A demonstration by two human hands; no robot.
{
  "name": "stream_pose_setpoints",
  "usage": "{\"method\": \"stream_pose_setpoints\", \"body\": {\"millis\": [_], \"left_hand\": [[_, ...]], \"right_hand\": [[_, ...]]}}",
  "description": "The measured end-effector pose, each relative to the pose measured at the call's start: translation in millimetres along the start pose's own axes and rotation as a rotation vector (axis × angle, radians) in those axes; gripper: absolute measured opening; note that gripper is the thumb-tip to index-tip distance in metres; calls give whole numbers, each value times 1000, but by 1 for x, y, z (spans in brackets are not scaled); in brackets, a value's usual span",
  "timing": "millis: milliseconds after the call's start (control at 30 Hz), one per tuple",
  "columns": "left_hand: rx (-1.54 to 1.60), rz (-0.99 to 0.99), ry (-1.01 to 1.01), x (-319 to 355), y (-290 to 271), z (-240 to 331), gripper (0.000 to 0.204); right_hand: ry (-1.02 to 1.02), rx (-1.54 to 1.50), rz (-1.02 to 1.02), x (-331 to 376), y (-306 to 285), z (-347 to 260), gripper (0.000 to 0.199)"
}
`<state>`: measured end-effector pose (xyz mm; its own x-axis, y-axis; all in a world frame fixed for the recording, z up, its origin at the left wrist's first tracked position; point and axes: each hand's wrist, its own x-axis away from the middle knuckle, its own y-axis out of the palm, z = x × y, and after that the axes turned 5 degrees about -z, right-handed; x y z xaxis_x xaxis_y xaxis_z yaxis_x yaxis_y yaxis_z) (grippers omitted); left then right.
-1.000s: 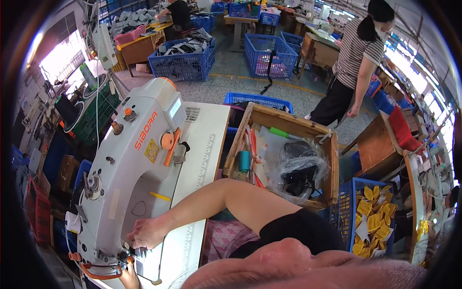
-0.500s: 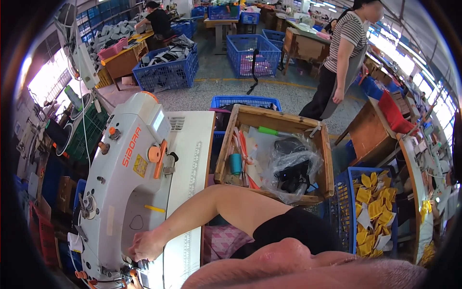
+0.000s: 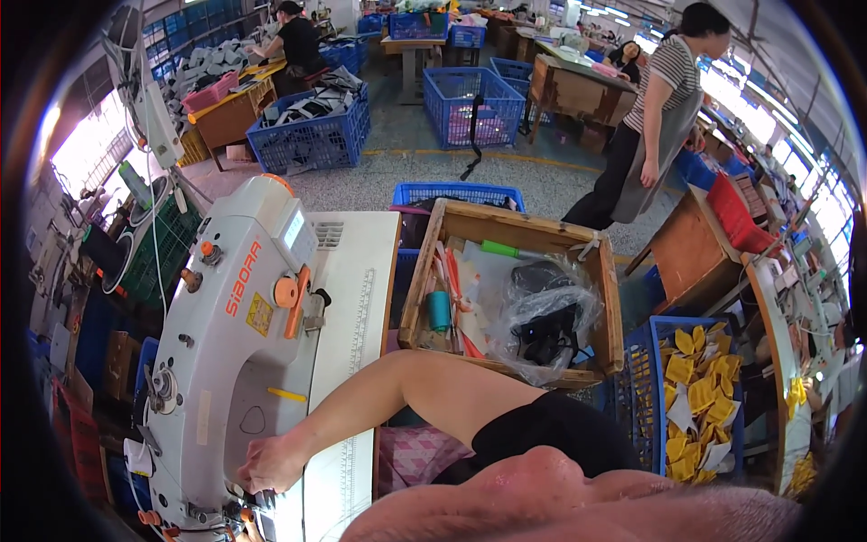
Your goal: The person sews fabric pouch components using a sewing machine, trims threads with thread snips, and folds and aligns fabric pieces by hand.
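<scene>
My right hand [image 3: 273, 464] is under the arm of a white sewing machine [image 3: 206, 361], low by its needle end. Its fingers are curled and pinched together, and whatever they hold is hidden by the hand. My bare forearm crosses the machine's pale bed [image 3: 348, 316], which has a ruler scale along it. A thin yellow strip [image 3: 287, 395] is on the machine beside the forearm. Bright light falls on the bed just below the hand. My left hand cannot be made out; the needle area runs off the lower edge.
Beyond my elbow stands a wooden drawer box [image 3: 417, 307] holding a teal thread spool [image 3: 439, 311] and a plastic bag [image 3: 578, 316]. At right, a blue crate [image 3: 658, 397] holds yellow pieces. A person in a striped shirt [image 3: 664, 86] stands past the box; others sit farther back.
The person in the striped shirt has shifted slightly right, and a seated person behind shows more fully. My right hand stays at nearly the same spot, with its fingers still pinched.
</scene>
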<state>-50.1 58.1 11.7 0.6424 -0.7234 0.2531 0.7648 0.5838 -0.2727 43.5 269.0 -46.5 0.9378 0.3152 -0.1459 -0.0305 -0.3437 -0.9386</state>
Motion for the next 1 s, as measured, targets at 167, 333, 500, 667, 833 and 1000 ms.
{"method": "stream_pose_setpoints", "body": {"millis": [167, 333, 500, 667, 833, 1000], "left_hand": [[-71, -32, 99, -2, 28, 21, 24], [-179, -74, 183, -11, 20, -2, 24], [-267, -48, 266, -11, -68, -73, 23], [-370, -115, 347, -34, -19, -38, 23], [-468, -78, 417, -12, -48, -51, 22], [-581, -166, 773, -86, -52, -72, 21]], "right_hand": [[-4, -87, 109, -4, 13, -1, 29], [10, -41, 50, 5, 11, 9, 31], [-5, -92, 33, -9, 2, -10, 32], [21, -72, 17, 14, -2, 4, 32], [-21, 17, -10, -11, 3, -9, 30], [-2, 32, 9, 3, 5, 6, 35]]}}
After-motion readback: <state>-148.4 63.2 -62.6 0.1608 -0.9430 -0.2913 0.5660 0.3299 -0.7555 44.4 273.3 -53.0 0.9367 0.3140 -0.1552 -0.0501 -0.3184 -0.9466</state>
